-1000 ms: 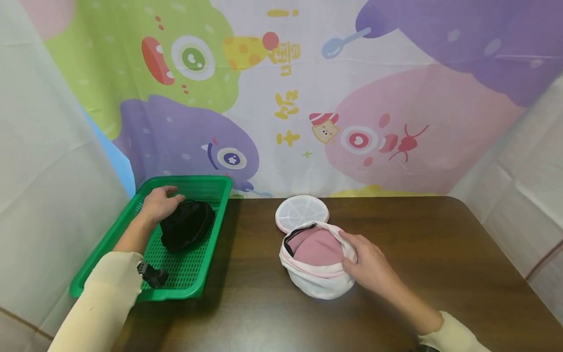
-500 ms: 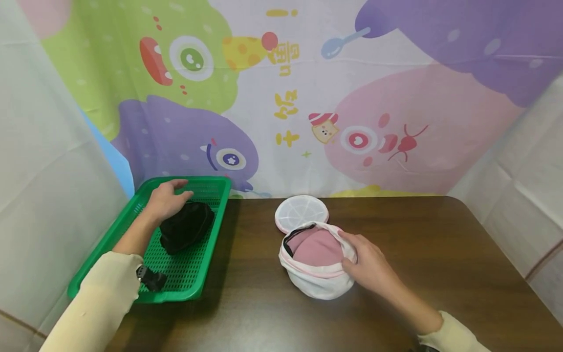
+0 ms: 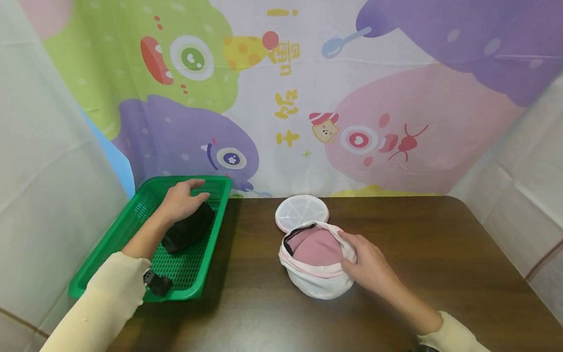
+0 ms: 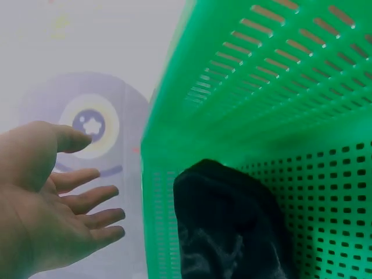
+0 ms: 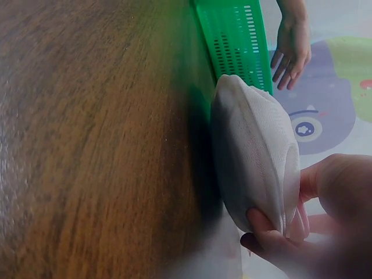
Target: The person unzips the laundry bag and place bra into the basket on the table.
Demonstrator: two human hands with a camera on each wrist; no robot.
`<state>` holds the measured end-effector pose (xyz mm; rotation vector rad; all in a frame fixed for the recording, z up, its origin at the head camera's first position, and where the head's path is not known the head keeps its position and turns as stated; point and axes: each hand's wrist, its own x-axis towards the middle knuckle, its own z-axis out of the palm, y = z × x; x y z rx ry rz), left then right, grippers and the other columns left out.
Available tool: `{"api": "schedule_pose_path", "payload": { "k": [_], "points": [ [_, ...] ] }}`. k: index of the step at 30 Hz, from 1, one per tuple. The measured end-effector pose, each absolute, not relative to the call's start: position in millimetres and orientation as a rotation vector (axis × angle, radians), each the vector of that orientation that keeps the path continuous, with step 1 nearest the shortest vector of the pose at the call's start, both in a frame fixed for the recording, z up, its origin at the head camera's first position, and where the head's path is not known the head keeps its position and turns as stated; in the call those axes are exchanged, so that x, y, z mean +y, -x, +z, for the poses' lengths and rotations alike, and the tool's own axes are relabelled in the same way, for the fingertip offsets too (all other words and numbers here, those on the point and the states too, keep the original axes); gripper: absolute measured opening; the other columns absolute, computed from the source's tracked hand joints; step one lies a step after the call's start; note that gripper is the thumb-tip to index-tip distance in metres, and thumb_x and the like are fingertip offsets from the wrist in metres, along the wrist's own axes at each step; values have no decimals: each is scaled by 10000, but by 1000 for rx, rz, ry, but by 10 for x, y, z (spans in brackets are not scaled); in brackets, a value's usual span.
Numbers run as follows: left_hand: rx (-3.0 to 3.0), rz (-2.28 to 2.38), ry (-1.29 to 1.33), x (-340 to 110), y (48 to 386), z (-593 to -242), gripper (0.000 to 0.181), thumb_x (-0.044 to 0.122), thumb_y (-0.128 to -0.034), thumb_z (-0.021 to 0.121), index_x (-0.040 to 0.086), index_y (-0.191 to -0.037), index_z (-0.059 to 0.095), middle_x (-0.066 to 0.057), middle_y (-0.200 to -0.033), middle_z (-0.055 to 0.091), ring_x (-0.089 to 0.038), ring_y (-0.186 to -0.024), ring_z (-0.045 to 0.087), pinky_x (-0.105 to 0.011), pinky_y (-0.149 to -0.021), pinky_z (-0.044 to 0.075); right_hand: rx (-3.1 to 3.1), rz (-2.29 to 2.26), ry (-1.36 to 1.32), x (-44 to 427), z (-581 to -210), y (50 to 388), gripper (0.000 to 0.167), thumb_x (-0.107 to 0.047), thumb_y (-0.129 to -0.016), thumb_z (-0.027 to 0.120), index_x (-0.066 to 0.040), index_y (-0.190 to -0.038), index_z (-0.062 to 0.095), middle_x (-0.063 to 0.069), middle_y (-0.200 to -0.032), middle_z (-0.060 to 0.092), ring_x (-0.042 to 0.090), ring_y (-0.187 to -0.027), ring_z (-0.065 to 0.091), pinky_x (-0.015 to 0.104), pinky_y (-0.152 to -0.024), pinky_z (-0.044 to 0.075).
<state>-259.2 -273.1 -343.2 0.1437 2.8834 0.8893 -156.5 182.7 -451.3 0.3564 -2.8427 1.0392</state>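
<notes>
My left hand (image 3: pixel 184 201) hovers over the green basket (image 3: pixel 214 244), fingers extended and holding nothing. Under it lies a black cloth item (image 3: pixel 186 234), which the hand partly covers in the head view. In the left wrist view the hand (image 4: pixel 64 203) is apart from the black item (image 4: pixel 226 226). My right hand (image 3: pixel 367 256) grips the right side of a round white mesh laundry bag (image 3: pixel 318 284), thumb and fingers pinching its rim. Pink fabric (image 3: pixel 320 248) fills the bag. Its round lid (image 3: pixel 302 213) is folded back behind it on the table.
The brown wooden table (image 3: pixel 422 230) stretches to the right of the bag. Behind it hangs a cartoon-printed curtain (image 3: pixel 299 166). White cloth (image 3: pixel 57 146) hangs at the left side, close to the basket. The basket's raised wall faces the bag.
My left hand has moved right and slightly up over the basket, passing above the black item, which stays in place. My right hand and the laundry bag have not moved.
</notes>
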Motion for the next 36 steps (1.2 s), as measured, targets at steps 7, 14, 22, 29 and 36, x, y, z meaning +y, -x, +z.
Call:
{"api": "schedule_pose_path", "payload": {
  "k": [7, 14, 22, 29, 36],
  "points": [
    [2899, 894, -184, -2584, 2554, -3453, 634, 285, -1175, 540, -22, -1712, 401, -303, -1773, 422, -551, -1614, 432, -722, -1260, 444, -2857, 1042, -345, 1818, -4508, 1558, 657, -39, -906, 749, -24, -1554, 648, 235, -1464, 738, 454, -1337, 704, 659, -1132, 560],
    [2886, 900, -277, -2422, 2486, -3430, 623, 272, -1177, 546, -17, -1711, 409, -295, -1766, 440, -530, -1621, 441, -708, -1267, 450, -2860, 1032, -339, 1823, -4511, 1555, 661, -42, -904, 751, -27, -1557, 646, 230, -1454, 742, 453, -1330, 707, 658, -1126, 563],
    [2825, 920, -304, -2209, 2409, -3380, 621, 289, -1179, 560, 1, -1711, 418, -276, -1767, 452, -514, -1638, 430, -689, -1279, 449, -2851, 1029, -340, 1823, -4497, 1557, 659, -43, -900, 760, -28, -1550, 653, 230, -1436, 749, 443, -1304, 714, 653, -1112, 569],
    [2785, 922, -326, -2023, 2352, -3397, 587, 291, -1175, 567, 11, -1683, 472, -276, -1729, 509, -498, -1631, 453, -678, -1293, 442, -2848, 1031, -344, 1825, -4501, 1554, 670, -49, -885, 773, -33, -1545, 660, 221, -1432, 753, 428, -1298, 718, 643, -1105, 569],
    [2777, 910, -372, -1887, 2299, -3451, 581, 276, -1163, 584, -18, -1657, 499, -279, -1676, 570, -486, -1591, 514, -650, -1292, 460, -2844, 1028, -337, 1824, -4509, 1542, 678, -42, -878, 768, -27, -1546, 657, 221, -1430, 754, 422, -1292, 719, 634, -1100, 571]
  ]
}}
